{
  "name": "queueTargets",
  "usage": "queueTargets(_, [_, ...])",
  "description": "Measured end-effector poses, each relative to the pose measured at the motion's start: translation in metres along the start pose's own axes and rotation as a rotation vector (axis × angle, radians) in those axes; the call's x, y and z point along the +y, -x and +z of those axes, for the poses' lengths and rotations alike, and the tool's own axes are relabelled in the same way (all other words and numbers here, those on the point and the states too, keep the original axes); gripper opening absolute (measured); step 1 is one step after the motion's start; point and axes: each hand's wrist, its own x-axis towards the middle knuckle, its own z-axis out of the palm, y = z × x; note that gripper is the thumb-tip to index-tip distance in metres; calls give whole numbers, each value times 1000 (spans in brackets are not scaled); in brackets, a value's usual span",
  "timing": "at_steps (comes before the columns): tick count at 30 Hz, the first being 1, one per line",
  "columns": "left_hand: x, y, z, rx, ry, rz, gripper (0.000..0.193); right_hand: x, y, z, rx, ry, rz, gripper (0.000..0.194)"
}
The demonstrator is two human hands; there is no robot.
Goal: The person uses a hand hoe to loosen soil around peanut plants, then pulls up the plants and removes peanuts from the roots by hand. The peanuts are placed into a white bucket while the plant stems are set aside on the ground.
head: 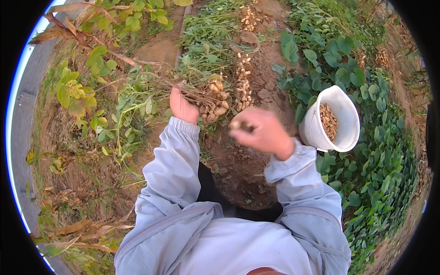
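Observation:
My left hand (184, 107) grips the stems and roots of an uprooted peanut plant (196, 92). Its leafy tops trail off to the left, and a cluster of unshelled peanut pods (217, 103) hangs from the root end, to the right of that hand. Just right of the cluster is my right hand (263, 130), blurred, with its fingers curled around what look like a few peanut pods (236, 124). A white plastic bucket (348, 120) tilts on its side a little right of my right wrist. Loose peanut pods (328, 122) lie inside it.
A row of pulled peanut plants (213, 37) with exposed pods (243, 82) stretches ahead along bare soil (266, 82). Broad-leaved green vines (371, 172) spread at right. Yellowing plants (77, 92) and dry stalks (70, 32) stand at left, beside a grey paved strip (24, 117).

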Motion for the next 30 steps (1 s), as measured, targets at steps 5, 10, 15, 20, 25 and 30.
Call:
queueTargets(5, [9, 23, 12, -47, -123, 156, 20, 96, 47, -149, 635, 428, 527, 19])
queueTargets(10, [7, 18, 26, 34, 49, 25, 18, 175, 120, -165, 373, 1033, 608, 67])
queueTargets(15, [-6, 29, 35, 44, -141, 56, 26, 41, -20, -24, 34, 473, -85, 116])
queueTargets(20, [-7, 46, 40, -174, -513, 4, 41, 46, -67, 3, -35, 87, 154, 90])
queueTargets(25, [44, 54, 13, -619, -888, -20, 47, 54, -69, -21, -40, -794, 531, 45])
queueTargets(30, [49, 55, -4, -825, -1151, 15, 46, 53, -67, 4, -87, -665, 496, 32])
